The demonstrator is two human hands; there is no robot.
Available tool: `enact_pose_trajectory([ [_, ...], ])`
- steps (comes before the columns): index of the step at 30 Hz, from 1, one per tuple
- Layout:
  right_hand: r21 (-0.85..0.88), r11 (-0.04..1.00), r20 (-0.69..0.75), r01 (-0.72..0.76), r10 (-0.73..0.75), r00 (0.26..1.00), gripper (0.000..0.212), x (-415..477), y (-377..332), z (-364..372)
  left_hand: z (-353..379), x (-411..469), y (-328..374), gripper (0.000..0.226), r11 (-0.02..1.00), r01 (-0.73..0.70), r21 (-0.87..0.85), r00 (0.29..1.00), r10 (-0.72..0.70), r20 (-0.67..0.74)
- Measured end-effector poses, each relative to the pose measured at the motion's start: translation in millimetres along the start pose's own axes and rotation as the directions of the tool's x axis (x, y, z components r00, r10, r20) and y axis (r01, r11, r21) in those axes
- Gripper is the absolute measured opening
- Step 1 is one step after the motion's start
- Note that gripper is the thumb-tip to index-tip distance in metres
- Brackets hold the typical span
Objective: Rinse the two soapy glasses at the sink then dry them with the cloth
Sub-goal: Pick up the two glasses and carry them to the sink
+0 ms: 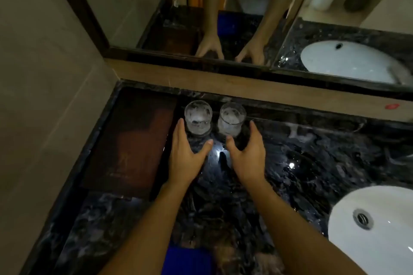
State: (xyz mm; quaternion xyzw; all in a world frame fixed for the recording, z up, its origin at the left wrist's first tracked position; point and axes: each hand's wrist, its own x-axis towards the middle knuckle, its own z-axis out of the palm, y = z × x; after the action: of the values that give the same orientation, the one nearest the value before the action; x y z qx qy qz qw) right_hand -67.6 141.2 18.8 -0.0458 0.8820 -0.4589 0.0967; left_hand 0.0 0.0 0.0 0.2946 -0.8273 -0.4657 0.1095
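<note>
Dark marbled desk (pixel 312 163), glossy, left glass (pixel 198 116) and right glass (pixel 231 118), soapy, upright side by side at its back edge, upper centre, brown tray (pixel 131 140) at left, blue cloth (pixel 187 261) at bottom edge, white sink (pixel 391 252) sunk in lower right.

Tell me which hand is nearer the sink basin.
Right. The right hand is left of the sink basin, by the right glass; the left hand is farther left.
</note>
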Motion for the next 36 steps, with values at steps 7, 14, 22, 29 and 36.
enact_pose_trajectory([
  [7, 0.154, 0.987, -0.147, 0.035, -0.012, 0.989, 0.092, 34.7, 11.5, 34.6, 14.4, 37.3, -10.3, 0.104, 0.978, 0.01, -0.209, 0.995, -0.03, -0.096],
  [14, 0.342, 0.94, -0.243, 0.0, 0.088, 0.966, 0.087, 54.0, 10.9, 56.8, 33.4, 58.4, -16.6, 0.101, 0.953, -0.039, -0.301, 0.98, -0.023, -0.198],
  [22, 0.344, 0.939, -0.277, 0.031, 0.07, 0.958, 0.082, 60.1, 12.2, 54.6, 41.8, 69.9, -8.4, 0.095, 0.938, -0.052, -0.342, 0.961, -0.045, -0.272],
  [29, 0.353, 0.936, -0.207, 0.012, 0.066, 0.976, 0.077, 59.7, 10.9, 32.0, 34.9, 65.3, -0.4, 0.094, 0.934, -0.008, -0.358, 0.98, -0.063, -0.187],
  [36, 0.321, 0.946, -0.115, -0.038, 0.079, 0.99, 0.047, 42.2, 8.6, -8.7, 19.9, 40.7, 18.6, 0.085, 0.939, 0.081, -0.335, 0.987, -0.123, -0.106],
])
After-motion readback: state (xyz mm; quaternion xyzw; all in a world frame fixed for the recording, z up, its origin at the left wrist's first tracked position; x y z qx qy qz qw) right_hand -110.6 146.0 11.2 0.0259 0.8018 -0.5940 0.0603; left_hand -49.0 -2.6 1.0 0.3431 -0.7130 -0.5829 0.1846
